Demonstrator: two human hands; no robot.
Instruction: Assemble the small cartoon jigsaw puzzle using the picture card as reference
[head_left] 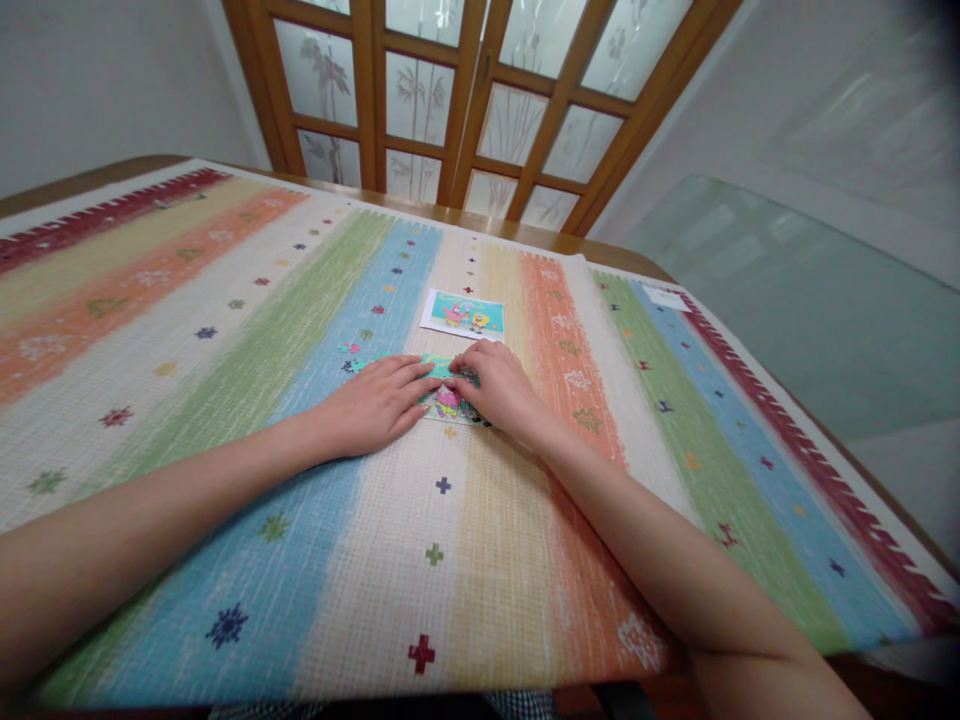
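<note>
A small jigsaw puzzle [448, 402], partly put together, lies in the middle of the striped tablecloth [225, 330]. My left hand [375, 400] lies flat on its left part, fingers stretched out and together. My right hand [495, 385] rests on its right part with the fingers curled down, fingertips pressing on a piece near the top edge. A few loose puzzle pieces [352, 352] lie just left of the puzzle. A reference picture card [463, 313] with cartoon figures lies right behind the puzzle.
The table's right edge [862, 480] runs diagonally, with a glass surface [787, 290] beyond it. A small white label [666, 298] sits at the cloth's far right. Wooden-framed frosted glass doors [450, 100] stand behind the table.
</note>
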